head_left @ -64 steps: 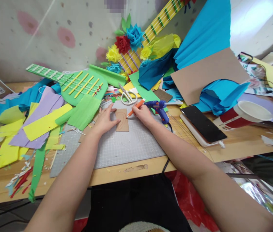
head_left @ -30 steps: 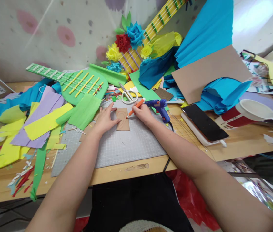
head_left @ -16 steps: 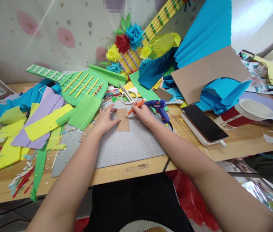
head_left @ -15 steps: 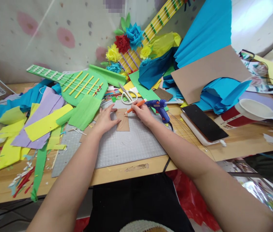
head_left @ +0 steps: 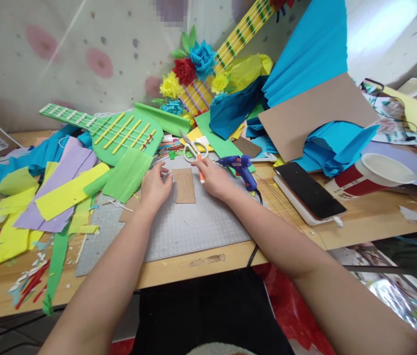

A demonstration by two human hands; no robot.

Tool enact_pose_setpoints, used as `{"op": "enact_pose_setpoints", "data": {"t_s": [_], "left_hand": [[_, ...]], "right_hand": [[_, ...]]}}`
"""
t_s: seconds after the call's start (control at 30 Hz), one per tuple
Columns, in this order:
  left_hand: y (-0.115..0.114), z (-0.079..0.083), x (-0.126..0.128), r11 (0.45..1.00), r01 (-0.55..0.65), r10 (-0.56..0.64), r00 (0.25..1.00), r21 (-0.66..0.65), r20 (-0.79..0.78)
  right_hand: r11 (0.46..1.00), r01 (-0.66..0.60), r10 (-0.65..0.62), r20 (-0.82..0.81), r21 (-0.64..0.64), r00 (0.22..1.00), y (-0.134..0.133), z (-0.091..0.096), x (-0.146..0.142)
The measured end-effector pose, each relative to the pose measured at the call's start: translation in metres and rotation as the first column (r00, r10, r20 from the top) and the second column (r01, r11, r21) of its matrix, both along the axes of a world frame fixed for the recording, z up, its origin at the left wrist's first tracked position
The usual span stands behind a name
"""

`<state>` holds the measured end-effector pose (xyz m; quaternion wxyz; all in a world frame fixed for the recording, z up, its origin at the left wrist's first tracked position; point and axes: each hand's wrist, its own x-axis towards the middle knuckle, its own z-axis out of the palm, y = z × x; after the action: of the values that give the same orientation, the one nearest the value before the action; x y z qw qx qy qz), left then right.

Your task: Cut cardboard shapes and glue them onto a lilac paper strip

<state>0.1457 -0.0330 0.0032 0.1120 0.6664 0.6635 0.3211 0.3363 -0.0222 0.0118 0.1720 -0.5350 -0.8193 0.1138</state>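
Caller: Head view, and there's the change! Your left hand (head_left: pixel 156 187) has come off the rectangular brown cardboard piece (head_left: pixel 185 190); it's just beside it now, fingers loosely curled, nothing I can make out in them.

Analyst: And your right hand (head_left: pixel 212 177)?

Caller: Gripping the slim orange-and-white pen (head_left: pixel 201 172), but you've swung it round! Its lower end has left the cardboard and sits just to the right of it, and those fingertips are right by the white-handled metal scissors (head_left: pixel 192 146).

Analyst: So the drawing is paused, I'd say. A curved line shows on the card, which lies flat on the grey gridded cutting mat (head_left: pixel 193 231), between your hands, with neither hand pinning it.

Caller: Count them for us!

Analyst: One pen, one marked card, one pair of scissors, one mat. One blue plastic glue gun (head_left: pixel 244 172) beyond your right hand. Further right on the pale wooden counter (head_left: pixel 164 272), one black flat phone (head_left: pixel 310 191) and one red-and-white paper cup (head_left: pixel 356 178).

Caller: Behind?

Analyst: Two stringed instrument shapes: one green paper-covered guitar (head_left: pixel 101 143) with four yellow bars, one flower-trimmed yellow guitar (head_left: pixel 243 33). Loose paper scraps? Too jumbled to count.
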Motion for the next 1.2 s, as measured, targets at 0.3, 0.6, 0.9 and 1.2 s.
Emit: {"op": "enact_pose_setpoints", "data": {"t_s": [0.3, 0.6, 0.9, 1.2], "left_hand": [[-0.03, 0.01, 0.04, 0.993, -0.028, -0.004, 0.965, -0.118, -0.263], [-0.018, 0.004, 0.028, 0.991, 0.128, -0.133, 0.982, -0.04, -0.131], [-0.009, -0.009, 0.021, 0.943, 0.244, -0.256, 0.967, 0.227, 0.023], [0.001, 0.0, 0.006, 0.958, 0.231, -0.107, 0.837, -0.168, 0.536]], "right_hand": [[0.997, -0.078, 0.081, 0.199, -0.025, 0.977, 0.003, -0.002, 0.001], [1.0, 0.005, -0.005, -0.105, -0.003, 0.994, 0.007, -0.006, 0.002], [0.997, 0.076, -0.049, -0.577, 0.023, 0.815, 0.02, -0.023, -0.001], [0.996, -0.077, 0.039, -0.552, -0.045, 0.833, 0.018, -0.013, 0.0]]}}
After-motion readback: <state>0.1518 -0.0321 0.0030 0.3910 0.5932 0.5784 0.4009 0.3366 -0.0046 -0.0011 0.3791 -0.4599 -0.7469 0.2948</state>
